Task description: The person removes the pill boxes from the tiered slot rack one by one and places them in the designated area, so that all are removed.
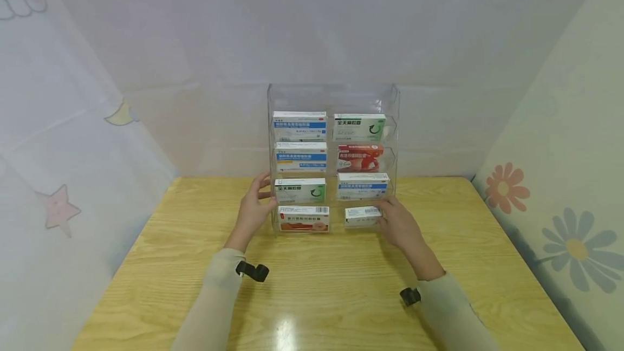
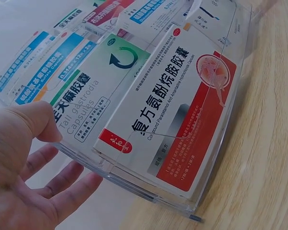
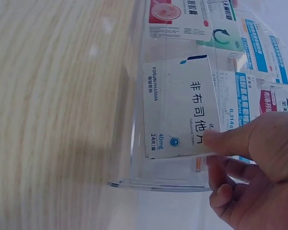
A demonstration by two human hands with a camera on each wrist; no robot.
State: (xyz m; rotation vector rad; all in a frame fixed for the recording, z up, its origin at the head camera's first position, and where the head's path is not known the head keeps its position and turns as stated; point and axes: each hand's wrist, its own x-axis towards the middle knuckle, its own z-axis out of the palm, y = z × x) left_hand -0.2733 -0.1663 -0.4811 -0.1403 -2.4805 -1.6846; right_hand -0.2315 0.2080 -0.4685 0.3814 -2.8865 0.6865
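Note:
A clear plastic rack point(image 1: 336, 93) stands on the table, with medicine boxes in two columns of tiers. My left hand point(image 1: 251, 210) holds its left side edge low down, thumb in front and fingers behind. Beside that thumb are a green-and-white box point(image 2: 103, 88) and, in the lowest tier, a red-and-white capsule box point(image 2: 168, 110). At the lower right my right hand point(image 1: 401, 225) pinches the outer end of a small white medicine box point(image 3: 177, 110), its thumb on the printed face. This box sits in the lowest right tier; the fingertips behind it are partly hidden.
Blue-and-white boxes point(image 1: 299, 126), a red box point(image 1: 361, 158) and another green-and-white box point(image 1: 359, 127) fill the upper tiers. The wooden table point(image 1: 322, 291) reaches back to a pale cloth backdrop point(image 1: 219, 42). Printed cloth walls flank both sides.

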